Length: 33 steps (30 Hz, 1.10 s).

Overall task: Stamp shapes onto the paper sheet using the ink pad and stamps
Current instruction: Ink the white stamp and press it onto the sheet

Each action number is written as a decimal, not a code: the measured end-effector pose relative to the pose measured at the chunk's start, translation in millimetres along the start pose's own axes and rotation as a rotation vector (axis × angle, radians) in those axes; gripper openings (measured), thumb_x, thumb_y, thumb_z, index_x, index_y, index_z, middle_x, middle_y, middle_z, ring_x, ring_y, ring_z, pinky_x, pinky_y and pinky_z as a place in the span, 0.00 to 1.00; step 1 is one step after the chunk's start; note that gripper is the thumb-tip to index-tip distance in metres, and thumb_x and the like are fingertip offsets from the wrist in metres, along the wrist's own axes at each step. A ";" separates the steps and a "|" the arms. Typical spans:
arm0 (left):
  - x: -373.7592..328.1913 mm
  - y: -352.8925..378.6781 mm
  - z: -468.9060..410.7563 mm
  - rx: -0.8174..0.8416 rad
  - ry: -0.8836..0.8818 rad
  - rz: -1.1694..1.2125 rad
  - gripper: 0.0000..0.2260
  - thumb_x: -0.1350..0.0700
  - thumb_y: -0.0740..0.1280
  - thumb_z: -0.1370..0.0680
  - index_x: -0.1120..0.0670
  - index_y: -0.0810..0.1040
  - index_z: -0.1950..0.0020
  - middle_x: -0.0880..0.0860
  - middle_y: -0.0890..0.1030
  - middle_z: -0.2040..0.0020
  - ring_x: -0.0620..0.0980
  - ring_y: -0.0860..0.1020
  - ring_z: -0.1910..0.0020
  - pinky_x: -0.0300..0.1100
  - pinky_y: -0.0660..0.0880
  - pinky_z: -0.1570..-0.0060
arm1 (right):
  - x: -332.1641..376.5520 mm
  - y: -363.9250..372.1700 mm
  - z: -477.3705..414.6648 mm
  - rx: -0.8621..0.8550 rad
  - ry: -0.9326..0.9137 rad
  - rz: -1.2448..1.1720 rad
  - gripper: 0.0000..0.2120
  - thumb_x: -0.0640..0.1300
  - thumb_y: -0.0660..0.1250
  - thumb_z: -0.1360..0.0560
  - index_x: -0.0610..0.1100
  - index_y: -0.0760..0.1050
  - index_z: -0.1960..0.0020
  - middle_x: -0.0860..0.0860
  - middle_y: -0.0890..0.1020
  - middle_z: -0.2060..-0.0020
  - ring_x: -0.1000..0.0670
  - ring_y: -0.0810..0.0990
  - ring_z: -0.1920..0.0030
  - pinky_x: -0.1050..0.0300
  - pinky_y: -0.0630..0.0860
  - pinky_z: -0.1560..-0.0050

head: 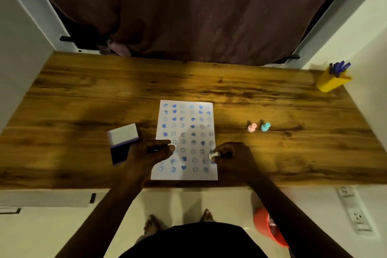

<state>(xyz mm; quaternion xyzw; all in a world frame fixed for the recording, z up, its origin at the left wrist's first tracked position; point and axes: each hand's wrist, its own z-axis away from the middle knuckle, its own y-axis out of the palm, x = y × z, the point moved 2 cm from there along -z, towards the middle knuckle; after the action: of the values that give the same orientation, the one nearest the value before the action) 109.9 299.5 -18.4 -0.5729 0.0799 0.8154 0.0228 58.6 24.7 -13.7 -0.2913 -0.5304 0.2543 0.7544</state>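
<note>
Lying flat near the front edge of the wooden table (83,94), the paper sheet (185,140) serves as the reference point and is covered with rows of blue stamped marks, some hearts and some round faces. The right hand (229,156) sits at the sheet's lower right edge, fingers curled and pinching a small pale stamp (214,155), whose end is at the paper's margin; whether it touches the sheet cannot be told. The left hand (149,152) lies over the sheet's lower left edge, fingers drawn together with the tips on the paper; a thin dark line shows under the fingers, but what it is cannot be told. The ink pad (123,142), lid raised, stands just left of the sheet, partly behind the left hand. A pink stamp (252,127) and a teal stamp (265,127) stand upright side by side, right of the sheet and apart from it. A yellow pen holder (333,81) with blue pens is far right of the sheet, toward the table's rear corner.
</note>
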 end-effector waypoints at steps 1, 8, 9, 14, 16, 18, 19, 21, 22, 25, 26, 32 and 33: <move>0.6 3.8 -0.7 0.016 -0.005 0.002 0.16 0.51 0.82 0.40 0.51 0.90 0.53 0.54 0.90 0.52 0.54 0.89 0.50 0.40 0.84 0.53 | -5.7 -0.3 5.5 -0.009 -0.017 0.119 0.11 0.49 0.79 0.28 0.46 0.87 0.48 0.53 0.88 0.52 0.53 0.86 0.53 0.71 0.74 0.56; 2.8 13.2 -10.5 0.019 -0.033 0.021 0.21 0.47 0.84 0.46 0.50 0.91 0.56 0.56 0.90 0.51 0.55 0.89 0.50 0.49 0.83 0.46 | -22.0 21.1 24.0 0.091 0.007 0.235 0.11 0.46 0.75 0.25 0.50 0.85 0.42 0.51 0.85 0.41 0.52 0.84 0.44 0.67 0.78 0.49; 2.4 13.3 -10.8 0.023 -0.030 0.020 0.20 0.47 0.83 0.46 0.50 0.91 0.56 0.55 0.90 0.51 0.55 0.89 0.50 0.49 0.83 0.46 | -21.4 23.1 24.4 0.086 0.009 0.256 0.12 0.47 0.75 0.24 0.50 0.84 0.41 0.51 0.85 0.41 0.51 0.84 0.43 0.67 0.76 0.50; 3.1 11.8 -11.8 0.029 -0.018 0.010 0.17 0.48 0.83 0.44 0.49 0.91 0.57 0.53 0.90 0.52 0.54 0.89 0.50 0.50 0.84 0.47 | -18.1 27.1 24.2 0.076 0.000 0.317 0.12 0.48 0.74 0.24 0.51 0.83 0.40 0.51 0.85 0.41 0.50 0.84 0.43 0.69 0.72 0.53; 3.8 10.9 -12.6 0.033 -0.015 0.012 0.17 0.47 0.83 0.45 0.48 0.91 0.57 0.53 0.90 0.52 0.54 0.89 0.50 0.49 0.84 0.48 | -18.7 28.2 23.5 0.080 0.002 0.319 0.13 0.47 0.74 0.24 0.50 0.83 0.40 0.50 0.84 0.41 0.49 0.83 0.42 0.68 0.72 0.52; 5.7 10.3 -14.0 0.040 -0.014 0.005 0.16 0.47 0.83 0.44 0.47 0.91 0.57 0.52 0.90 0.53 0.54 0.89 0.50 0.45 0.85 0.50 | -19.5 31.2 22.1 0.083 -0.004 0.338 0.12 0.48 0.74 0.23 0.50 0.82 0.40 0.50 0.84 0.41 0.49 0.83 0.41 0.67 0.74 0.51; 7.4 10.2 -14.7 0.041 -0.017 -0.001 0.15 0.49 0.82 0.43 0.48 0.91 0.58 0.52 0.90 0.53 0.54 0.89 0.51 0.45 0.85 0.51 | -18.8 32.8 21.8 0.082 -0.001 0.346 0.12 0.49 0.73 0.23 0.49 0.82 0.40 0.49 0.83 0.40 0.49 0.83 0.41 0.65 0.76 0.49; 10.9 10.2 -16.0 0.025 -0.032 -0.005 0.14 0.51 0.82 0.42 0.49 0.90 0.57 0.53 0.90 0.53 0.55 0.89 0.50 0.49 0.85 0.49 | -16.3 35.6 20.5 0.100 0.003 0.365 0.13 0.50 0.72 0.22 0.48 0.81 0.39 0.49 0.82 0.39 0.47 0.82 0.39 0.59 0.81 0.44; 12.2 10.4 -16.6 0.017 -0.035 -0.007 0.15 0.52 0.82 0.41 0.51 0.90 0.56 0.54 0.90 0.52 0.56 0.89 0.50 0.51 0.84 0.48 | -14.6 36.9 19.4 0.116 -0.002 0.387 0.14 0.50 0.71 0.21 0.47 0.80 0.37 0.48 0.82 0.38 0.47 0.82 0.38 0.56 0.82 0.41; 14.4 11.6 -18.5 -0.002 -0.036 -0.009 0.18 0.53 0.82 0.40 0.54 0.89 0.52 0.54 0.90 0.50 0.56 0.88 0.48 0.51 0.85 0.48 | -10.6 37.9 18.0 0.144 -0.009 0.456 0.16 0.47 0.71 0.21 0.46 0.80 0.35 0.47 0.81 0.36 0.46 0.81 0.36 0.53 0.82 0.39; 14.6 11.9 -18.8 -0.003 -0.039 -0.008 0.18 0.53 0.82 0.40 0.55 0.89 0.51 0.54 0.90 0.49 0.56 0.88 0.48 0.51 0.85 0.47 | -10.1 38.5 18.0 0.143 -0.011 0.470 0.16 0.46 0.72 0.22 0.45 0.80 0.35 0.46 0.81 0.36 0.46 0.81 0.36 0.53 0.82 0.39; 13.8 15.4 -19.7 0.005 -0.047 -0.022 0.16 0.60 0.82 0.33 0.57 0.88 0.47 0.56 0.89 0.44 0.57 0.87 0.44 0.58 0.82 0.41 | -5.9 38.2 19.2 0.147 -0.002 0.486 0.16 0.45 0.71 0.21 0.44 0.79 0.34 0.46 0.81 0.36 0.45 0.81 0.36 0.51 0.81 0.38; 12.6 16.2 -19.3 0.006 -0.044 -0.022 0.14 0.62 0.81 0.32 0.58 0.88 0.47 0.56 0.89 0.44 0.58 0.87 0.44 0.59 0.82 0.40 | -5.8 37.7 19.8 0.150 0.000 0.475 0.16 0.46 0.71 0.21 0.44 0.79 0.34 0.46 0.81 0.36 0.45 0.81 0.36 0.52 0.81 0.38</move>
<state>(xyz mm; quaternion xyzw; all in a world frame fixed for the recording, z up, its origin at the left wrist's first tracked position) 121.5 279.8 -34.9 -0.5555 0.0754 0.8273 0.0352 35.3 50.5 -39.0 -0.3508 -0.4266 0.4632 0.6931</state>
